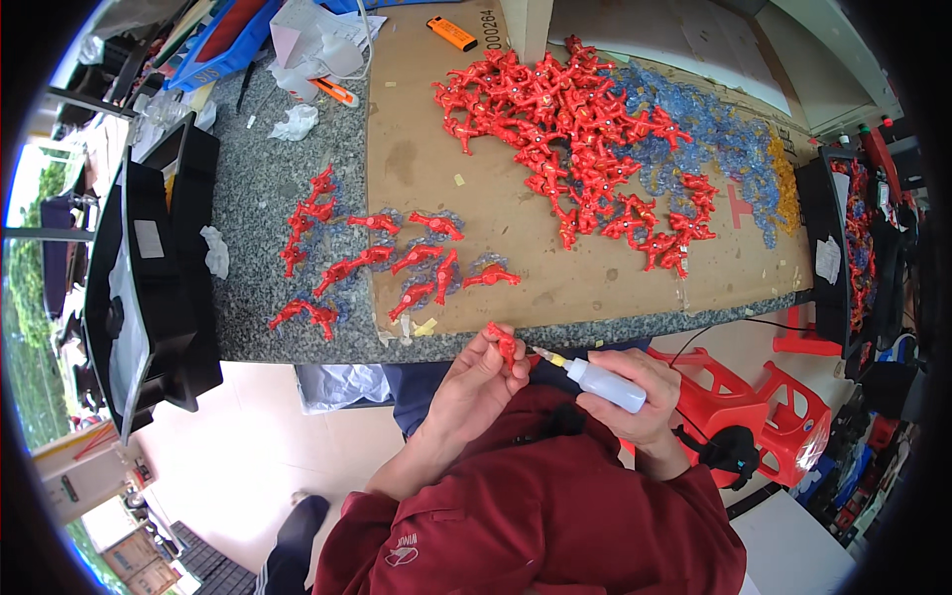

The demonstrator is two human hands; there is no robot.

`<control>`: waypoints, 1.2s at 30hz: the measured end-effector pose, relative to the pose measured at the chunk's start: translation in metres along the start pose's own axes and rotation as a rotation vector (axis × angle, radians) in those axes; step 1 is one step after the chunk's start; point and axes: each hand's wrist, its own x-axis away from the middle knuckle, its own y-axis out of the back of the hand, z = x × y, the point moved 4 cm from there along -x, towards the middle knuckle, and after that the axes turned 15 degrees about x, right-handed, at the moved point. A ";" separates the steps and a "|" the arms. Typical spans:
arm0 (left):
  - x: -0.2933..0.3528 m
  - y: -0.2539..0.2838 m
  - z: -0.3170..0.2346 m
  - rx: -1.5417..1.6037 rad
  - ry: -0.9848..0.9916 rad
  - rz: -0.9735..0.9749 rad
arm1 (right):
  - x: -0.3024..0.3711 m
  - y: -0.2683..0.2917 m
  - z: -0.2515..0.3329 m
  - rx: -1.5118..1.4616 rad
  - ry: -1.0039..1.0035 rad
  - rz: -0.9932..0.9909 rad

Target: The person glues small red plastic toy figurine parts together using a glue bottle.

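Observation:
Pinched in the fingers of my left hand is a small red plastic part, held just off the table's front edge. My right hand is wrapped round a translucent squeeze bottle with a yellow collar and a thin needle tip. The tip points left, close to the red part; whether it touches cannot be made out. Beyond my hands, several red pieces joined with clear bluish parts lie in loose rows. A large heap of red parts covers the cardboard farther back.
Clear blue pieces and yellow-orange pieces are piled right of the red heap on the cardboard sheet. An orange cutter and an orange box-like item lie behind. Black bins stand left; red stools stand right.

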 end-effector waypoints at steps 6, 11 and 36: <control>0.004 -0.001 0.002 0.118 0.050 -0.008 | 0.000 -0.010 0.000 0.054 0.068 -0.022; 0.003 0.000 0.004 0.140 0.075 -0.028 | 0.001 -0.012 -0.002 0.007 0.063 -0.033; 0.002 0.002 0.007 0.055 0.061 -0.015 | 0.000 0.002 -0.019 -0.158 -0.118 -0.095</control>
